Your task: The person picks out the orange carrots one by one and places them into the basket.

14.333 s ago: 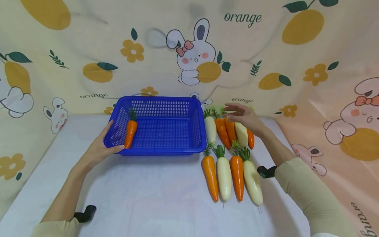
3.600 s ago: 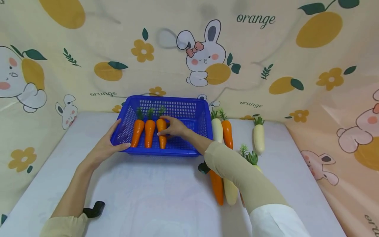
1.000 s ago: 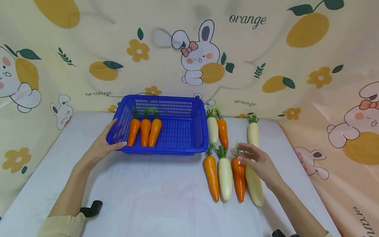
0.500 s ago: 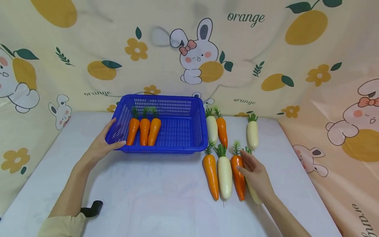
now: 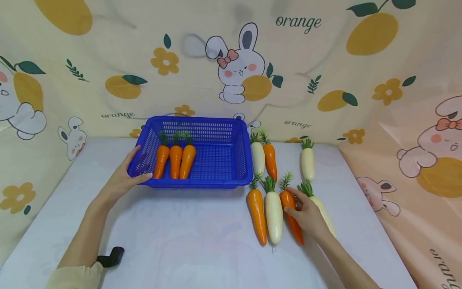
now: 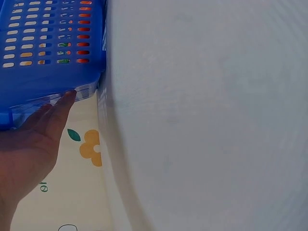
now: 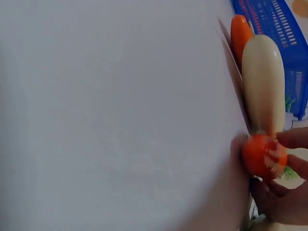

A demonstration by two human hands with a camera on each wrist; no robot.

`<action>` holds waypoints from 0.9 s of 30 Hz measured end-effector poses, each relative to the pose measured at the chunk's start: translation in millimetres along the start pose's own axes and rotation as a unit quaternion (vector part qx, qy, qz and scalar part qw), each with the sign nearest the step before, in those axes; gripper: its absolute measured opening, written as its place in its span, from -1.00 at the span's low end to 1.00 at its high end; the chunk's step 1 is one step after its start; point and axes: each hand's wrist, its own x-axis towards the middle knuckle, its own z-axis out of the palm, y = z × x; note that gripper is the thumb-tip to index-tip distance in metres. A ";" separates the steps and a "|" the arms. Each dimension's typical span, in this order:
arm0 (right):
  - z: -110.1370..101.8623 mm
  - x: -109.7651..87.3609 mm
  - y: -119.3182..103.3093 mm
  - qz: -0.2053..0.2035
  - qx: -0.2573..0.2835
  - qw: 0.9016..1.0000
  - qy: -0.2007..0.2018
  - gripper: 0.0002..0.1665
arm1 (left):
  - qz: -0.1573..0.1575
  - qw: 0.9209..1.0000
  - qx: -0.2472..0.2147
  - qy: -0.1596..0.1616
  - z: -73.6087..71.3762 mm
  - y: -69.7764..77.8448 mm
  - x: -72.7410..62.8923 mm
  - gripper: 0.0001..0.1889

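Note:
My left hand (image 5: 120,178) holds the left end of a blue plastic basket (image 5: 202,186), thumb at the front rim and fingers along the outer side. Inside the basket lie three orange carrots (image 5: 175,160) with green tops, side by side at the left. To the right of it, my right hand (image 5: 308,214) grips an orange carrot (image 5: 287,198) in the front row, its lower end slanting right. The right wrist view has thumb and fingers around this carrot (image 7: 263,156). A white radish (image 5: 274,218) and another carrot (image 5: 256,216) lie left of it; a radish (image 5: 325,214) is partly behind the hand.
Behind the front row are a white radish (image 5: 258,158) and a carrot (image 5: 270,160) beside the basket, and a lone radish (image 5: 308,164) farther right. A patterned cloth (image 5: 231,60) hangs behind the white table (image 5: 180,241).
Earlier, the basket went from one carrot to three. Just now my right hand has come down onto the front-row carrot, which tilts; the radish beside it has shifted right. My left hand stays on the basket.

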 end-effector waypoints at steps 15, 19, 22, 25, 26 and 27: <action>-14.6 17.0 10.7 -0.013 0.000 1.000 -0.021 -0.27 | -0.003 1.000 0.004 0.001 -1.3 -1.6 1.1 0.07; -20.0 20.8 -2.4 -0.019 -0.003 1.000 -0.005 -0.22 | -0.002 1.000 0.006 0.000 -1.8 -0.5 0.8 0.07; -25.4 27.5 -17.4 -0.036 -0.003 0.999 -0.006 -0.20 | -0.002 1.000 0.015 -0.002 -2.9 1.0 0.6 0.08; -29.4 36.2 -32.9 -0.059 0.009 0.998 -0.017 -0.20 | -0.004 1.000 0.026 -0.007 -4.7 2.7 -1.1 0.10; -29.9 39.2 -37.9 -0.062 0.014 0.998 -0.022 -0.21 | -0.007 0.999 0.033 -0.009 -5.2 3.6 -2.0 0.10; -30.2 42.4 -43.1 -0.064 0.018 0.997 -0.027 -0.20 | -0.008 0.999 0.041 -0.010 -5.9 4.1 -3.0 0.11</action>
